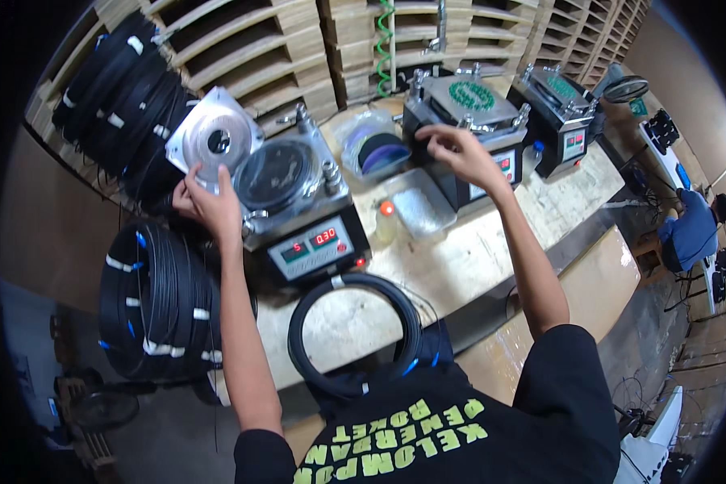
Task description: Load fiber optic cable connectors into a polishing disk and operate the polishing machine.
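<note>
My left hand [208, 202] grips the lower corner of a square metal plate [246, 125] with a pale round disc and a dark centre hole. Its thumb and index finger lie against the plate, while the other fingers curl under. The plate is tilted beside a polishing machine [310, 242] that has a dark round platen [274, 173] and a lit red display. My right hand [456, 153] hovers in front of a second machine [468, 105], fingers bent and apart, with nothing visible in them. On that machine's top is a green ring pattern.
A bowl of purple and dark discs [379, 153], a clear tray [419, 206] and an orange-topped bottle [385, 222] stand between the machines. A black cable coil [297, 331] lies at the front edge. Cable stacks [165, 298] fill the left. A person [690, 230] sits far right.
</note>
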`<state>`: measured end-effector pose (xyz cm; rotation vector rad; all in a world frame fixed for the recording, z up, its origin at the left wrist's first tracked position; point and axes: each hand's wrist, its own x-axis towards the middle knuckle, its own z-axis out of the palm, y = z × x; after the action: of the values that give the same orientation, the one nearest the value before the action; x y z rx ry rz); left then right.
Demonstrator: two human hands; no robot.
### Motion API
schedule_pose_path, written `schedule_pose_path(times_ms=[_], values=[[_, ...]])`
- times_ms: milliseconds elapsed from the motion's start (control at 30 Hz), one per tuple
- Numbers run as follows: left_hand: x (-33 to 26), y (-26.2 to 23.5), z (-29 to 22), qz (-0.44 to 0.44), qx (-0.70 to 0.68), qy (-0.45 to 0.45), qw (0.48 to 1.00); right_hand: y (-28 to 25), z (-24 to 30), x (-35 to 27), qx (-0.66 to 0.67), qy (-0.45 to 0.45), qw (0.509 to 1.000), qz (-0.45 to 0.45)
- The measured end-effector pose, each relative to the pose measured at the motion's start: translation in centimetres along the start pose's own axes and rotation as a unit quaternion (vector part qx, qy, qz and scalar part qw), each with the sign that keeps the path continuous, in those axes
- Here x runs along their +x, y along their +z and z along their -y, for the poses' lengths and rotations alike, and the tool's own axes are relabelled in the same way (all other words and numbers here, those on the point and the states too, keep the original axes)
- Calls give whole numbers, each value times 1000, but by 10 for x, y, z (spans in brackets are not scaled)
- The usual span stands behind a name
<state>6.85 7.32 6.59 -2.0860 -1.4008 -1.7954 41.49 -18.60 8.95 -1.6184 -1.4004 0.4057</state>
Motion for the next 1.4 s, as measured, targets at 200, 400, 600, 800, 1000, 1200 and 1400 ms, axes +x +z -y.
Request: schedule_pose_path(times_ms=[200,400,600,800,1000,1200,1400], values=[[-3,11,8,52,-44,-48,997,108,-85,-76,-116,67,991,21],[-2,2,9,107,-131,-128,977,162,-82,-85,-162,66,982,-76],[-9,15,-2,99,-164,-137,972,130,-83,-44,49,-56,983,-166],[-11,5,7,73,-164,-118,977,73,61,34,95,3,995,41],[-12,4,-5,54,-185,-134,972,69,132,104,-289,-154,920,214],[-13,3,-6,41,-173,-140,974,105,176,117,-496,-200,794,288],[-12,1,-6,53,-176,-143,972,147,196,131,-544,-320,721,286]])
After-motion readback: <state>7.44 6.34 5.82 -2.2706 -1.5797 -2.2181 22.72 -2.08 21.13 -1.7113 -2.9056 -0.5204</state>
